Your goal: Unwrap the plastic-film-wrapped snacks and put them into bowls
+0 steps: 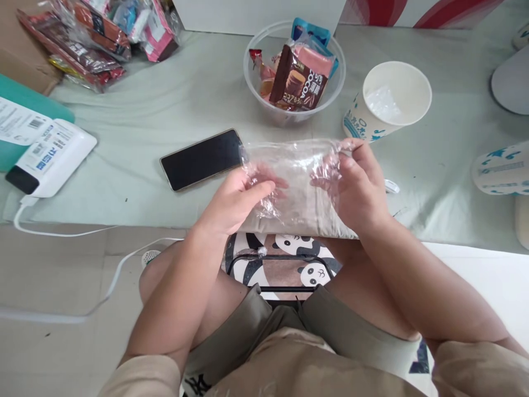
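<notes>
Between my two hands a clear plastic bag [295, 165] is stretched out above the table's front edge. My left hand [239, 196] grips its left side, with the thumb on top and the fingers showing through the film. On the right, my right hand [359, 184] pinches the bag's upper corner between thumb and fingers. No contents show inside the bag. A black phone [202, 160] lies flat just beyond my left hand. Past the bag stands a clear plastic bowl [252, 91] holding several wrapped snacks, with a brown cocoa packet [297, 80] on top.
A paper cup [357, 118] with crumpled clear film inside stands behind my right hand. More cups [502, 168] are at the right edge. Packaged snacks [88, 44] pile up at the back left. A white power bank [58, 160] with a cable leans on a green bottle [28, 102].
</notes>
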`<state>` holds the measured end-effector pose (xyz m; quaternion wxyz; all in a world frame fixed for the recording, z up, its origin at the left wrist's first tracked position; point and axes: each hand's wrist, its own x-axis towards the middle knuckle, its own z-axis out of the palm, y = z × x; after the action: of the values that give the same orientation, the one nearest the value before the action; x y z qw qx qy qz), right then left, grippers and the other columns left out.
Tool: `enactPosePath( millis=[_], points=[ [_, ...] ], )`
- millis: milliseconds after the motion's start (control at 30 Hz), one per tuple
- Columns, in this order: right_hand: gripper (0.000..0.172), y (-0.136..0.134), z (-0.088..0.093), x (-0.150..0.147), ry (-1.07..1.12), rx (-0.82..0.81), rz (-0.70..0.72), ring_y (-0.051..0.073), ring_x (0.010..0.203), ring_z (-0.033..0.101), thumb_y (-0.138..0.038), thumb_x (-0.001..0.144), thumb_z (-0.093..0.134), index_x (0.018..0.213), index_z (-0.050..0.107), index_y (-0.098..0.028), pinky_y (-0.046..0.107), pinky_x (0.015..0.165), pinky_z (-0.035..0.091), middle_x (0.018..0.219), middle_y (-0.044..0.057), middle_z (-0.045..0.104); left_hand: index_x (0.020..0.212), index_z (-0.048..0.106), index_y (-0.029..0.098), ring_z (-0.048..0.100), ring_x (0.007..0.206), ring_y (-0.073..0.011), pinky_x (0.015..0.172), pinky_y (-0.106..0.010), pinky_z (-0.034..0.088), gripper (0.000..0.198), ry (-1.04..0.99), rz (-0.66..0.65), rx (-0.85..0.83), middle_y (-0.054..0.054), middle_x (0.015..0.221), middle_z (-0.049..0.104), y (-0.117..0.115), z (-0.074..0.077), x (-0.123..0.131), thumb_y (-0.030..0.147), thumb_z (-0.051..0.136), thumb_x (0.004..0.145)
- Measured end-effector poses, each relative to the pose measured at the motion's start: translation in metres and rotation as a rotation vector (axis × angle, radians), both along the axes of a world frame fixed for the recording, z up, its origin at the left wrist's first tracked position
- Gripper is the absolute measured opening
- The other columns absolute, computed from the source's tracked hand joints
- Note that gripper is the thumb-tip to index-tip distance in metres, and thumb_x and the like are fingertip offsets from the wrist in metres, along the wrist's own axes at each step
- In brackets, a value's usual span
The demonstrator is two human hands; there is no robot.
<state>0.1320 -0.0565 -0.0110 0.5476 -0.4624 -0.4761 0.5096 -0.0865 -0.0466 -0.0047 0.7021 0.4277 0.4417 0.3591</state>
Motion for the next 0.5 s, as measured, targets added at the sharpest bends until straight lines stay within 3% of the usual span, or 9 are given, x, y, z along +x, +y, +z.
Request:
enactPosePath(
  millis=[100,267,400,500],
  points=[
    [0.059,-0.001,0.001,0.001,-0.006,-0.167,0.163,0.018,0.077,0.072,-0.066,0.071,0.089,0.105,0.06,-0.027,0.033,0.07,0.061,0.087,0.0,0.073,0.098,0.055,0.023,0.08,0.077,-0.0223,0.063,-0.032,0.064,0.031,-0.055,0.02,0.043,-0.002,0.085,0.079,0.002,-0.005,0.0,0.035,0.08,0.084],
    [0.032,-0.004,0.008,0.002,-0.11,-0.287,0.258,0.014,0.067,0.066,-0.047,0.084,0.082,0.082,0.064,-0.021,0.03,0.067,0.057,0.073,0.001,0.07,0.112,0.06,0.024,0.077,0.065,-0.0191,0.055,-0.027,0.061,0.03,0.088,-0.102,0.147,0.0,0.079,0.079,0.006,-0.008,-0.01,0.025,0.077,0.087],
    [0.03,-0.003,0.007,0.005,-0.083,-0.319,0.302,0.013,0.061,0.063,-0.046,0.085,0.078,0.098,0.07,-0.021,0.028,0.059,0.054,0.07,-0.001,0.068,0.109,0.066,0.022,0.073,0.055,-0.0158,0.05,-0.024,0.059,0.022,0.189,-0.168,0.171,0.001,0.074,0.078,0.007,-0.002,-0.018,0.02,0.072,0.088],
    [0.037,-0.003,0.004,0.006,-0.091,-0.291,0.271,0.01,0.049,0.049,-0.043,0.087,0.075,0.117,0.069,-0.022,0.026,0.051,0.045,0.062,-0.007,0.055,0.11,0.066,0.023,0.069,0.048,-0.0152,0.045,-0.024,0.058,0.024,0.115,-0.128,0.107,0.005,0.061,0.071,0.007,0.003,-0.02,0.022,0.072,0.087]
  ],
)
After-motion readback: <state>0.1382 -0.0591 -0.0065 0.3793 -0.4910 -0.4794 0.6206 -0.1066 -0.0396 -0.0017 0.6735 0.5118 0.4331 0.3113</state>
